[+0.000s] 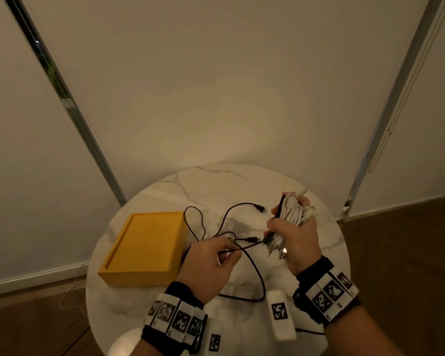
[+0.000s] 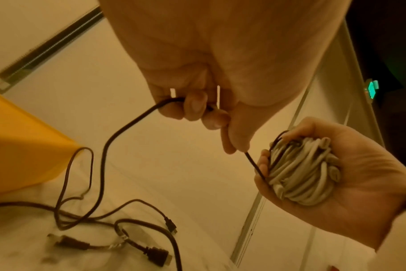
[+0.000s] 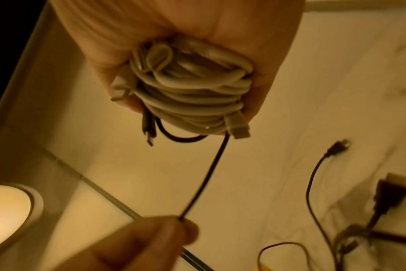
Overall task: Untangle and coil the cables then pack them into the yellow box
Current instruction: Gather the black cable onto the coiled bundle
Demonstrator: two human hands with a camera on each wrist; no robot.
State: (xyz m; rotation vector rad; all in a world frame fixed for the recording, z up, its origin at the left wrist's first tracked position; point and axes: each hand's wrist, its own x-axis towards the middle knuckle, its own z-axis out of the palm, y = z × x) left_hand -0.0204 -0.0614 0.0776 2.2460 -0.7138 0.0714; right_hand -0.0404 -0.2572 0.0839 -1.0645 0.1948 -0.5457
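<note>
Two bare hands worked above a round white marble-patterned table. The right hand had its fingers curled tight around a thick bundle of coiled white cables, with a few plug ends poking out above and below the fist (the wrist view showed the loops packed into the palm, a dark connector hanging at the lower edge). A thin black cable ran out of that bundle, stretched across to the left hand, whose thumb and fingertips pinched it while the other fingers were curled in beside them. Past the left hand, the black cable drooped onto the table and lay there in loose loops.

More dark cables lay tangled on the tabletop between the hands and a shallow rectangular yellow box, several with their connectors lying free; one loop lay touching or just beside the box's right edge. The box sat on the left part of the table, holding no cables. Near the front edge stood a small white block bearing a black-and-white square marker.
</note>
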